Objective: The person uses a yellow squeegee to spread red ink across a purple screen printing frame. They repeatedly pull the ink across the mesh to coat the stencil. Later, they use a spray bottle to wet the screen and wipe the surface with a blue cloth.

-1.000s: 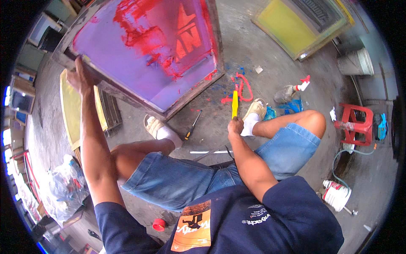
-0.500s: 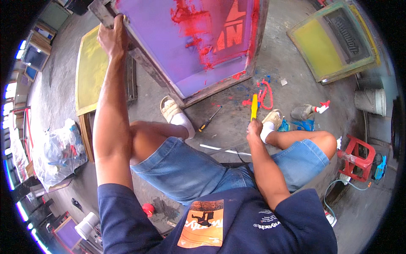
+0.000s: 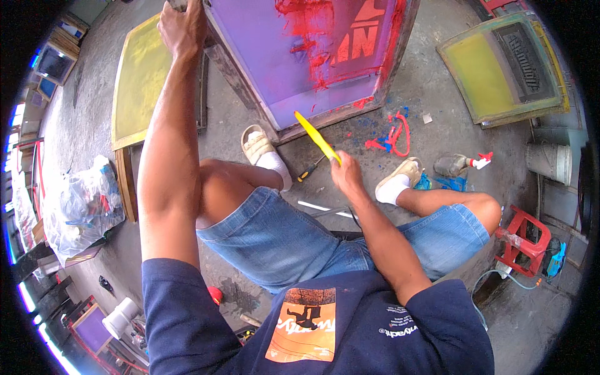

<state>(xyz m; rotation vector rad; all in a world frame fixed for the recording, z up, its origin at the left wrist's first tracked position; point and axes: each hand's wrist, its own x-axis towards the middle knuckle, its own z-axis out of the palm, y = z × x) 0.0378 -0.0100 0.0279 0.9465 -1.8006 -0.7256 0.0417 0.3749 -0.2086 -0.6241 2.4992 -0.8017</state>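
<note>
A screen printing frame (image 3: pixel 256 59) stands tilted before me, its purple mesh smeared with red ink around pale lettering. My left hand (image 3: pixel 181 31) is closed around the upper left of its worn frame, near the top of the view. My right hand (image 3: pixel 347 173) grips a long, narrow yellow spatula (image 3: pixel 315 136). The spatula's tip points up and left and overlaps the lower edge of the frame in view; I cannot tell whether they touch. Red ink (image 3: pixel 315 47) covers the mesh in uneven streaks.
A screwdriver (image 3: pixel 306 172) lies by my left sandal. Red strips (image 3: pixel 395 137) and blue flecks litter the floor. A spray bottle (image 3: pixel 451 165) lies right of my right foot. Yellow screens (image 3: pixel 465 75) stand at both sides. A red stool (image 3: pixel 524 240) sits at far right.
My right hand has moved up and left with the spatula, which has swung from upright to slanting left toward the frame. The frame sits slightly higher and farther right in view.
</note>
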